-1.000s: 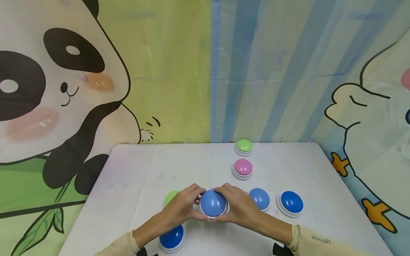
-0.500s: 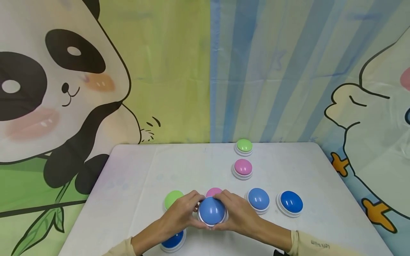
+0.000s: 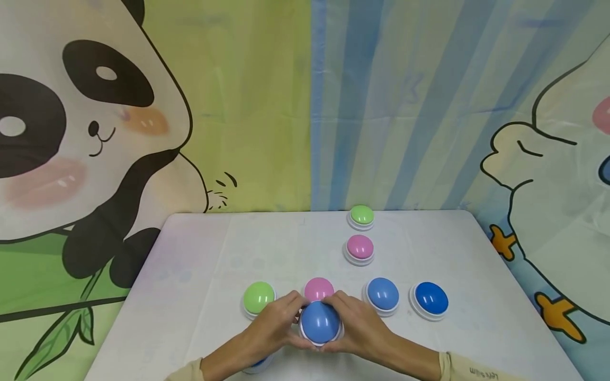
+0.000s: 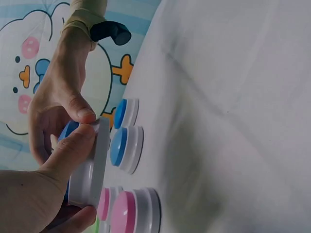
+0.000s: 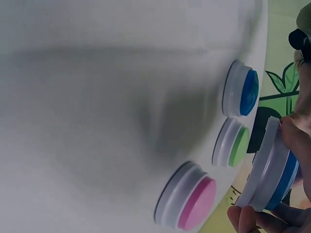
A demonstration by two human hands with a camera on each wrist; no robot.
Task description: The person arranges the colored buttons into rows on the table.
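A push button with a light blue dome (image 3: 321, 321) and a white round base is held up off the table between both hands. My left hand (image 3: 278, 327) grips its left side, thumb at the near edge and fingers on the far side. From the right, my right hand (image 3: 366, 327) grips the same button in a like way. In the left wrist view the white base (image 4: 91, 177) is tilted on edge, apart from the tabletop. Just beyond it stands a pink button (image 3: 319, 289), partly covered by the held one.
A green button (image 3: 259, 297) stands left of the pink one; a light blue button (image 3: 383, 293) and dark blue button (image 3: 431, 298) stand right. Further back are another pink button (image 3: 359, 247) and green button (image 3: 361, 215). My left forearm mostly hides a dark blue button (image 3: 259, 366).
Both hands have moved toward me with the light blue button. The pink button behind it, mostly hidden before, now shows. The other buttons have stayed in place.
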